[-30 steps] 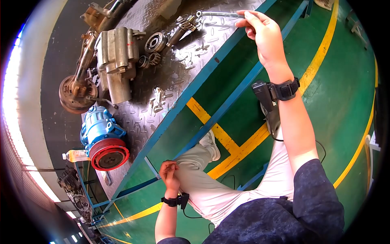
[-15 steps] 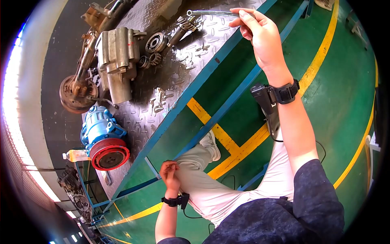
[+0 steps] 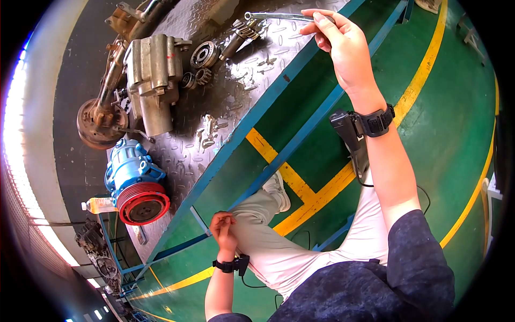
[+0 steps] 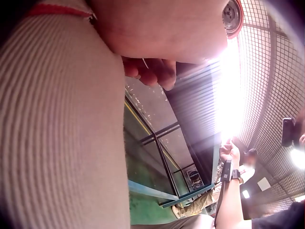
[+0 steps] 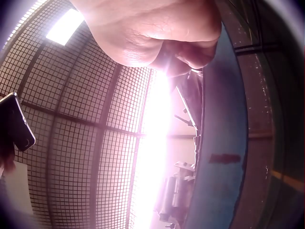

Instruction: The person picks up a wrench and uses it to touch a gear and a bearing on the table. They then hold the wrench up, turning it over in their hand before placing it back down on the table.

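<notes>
My right hand pinches one end of a slim metal wrench between thumb and fingers, at the upper edge of the head view. The wrench's ring end points left, over the metal tabletop beside a toothed shaft. Seen from the right wrist, the right hand has its fingers curled inward, and the wrench cannot be made out. On my thigh lies the left hand, fingers loosely curled, holding nothing visible; the left wrist view shows this hand beside the trouser leg.
The tabletop carries a grey metal housing, a bearing, small gears, and a blue compressor with a red pulley. A blue frame edge runs between bench and legs. A bottle stands at left.
The right hand has shifted a little left with the wrench, whose ring end now lies farther left over the tabletop. The left hand stays in place on the thigh.
</notes>
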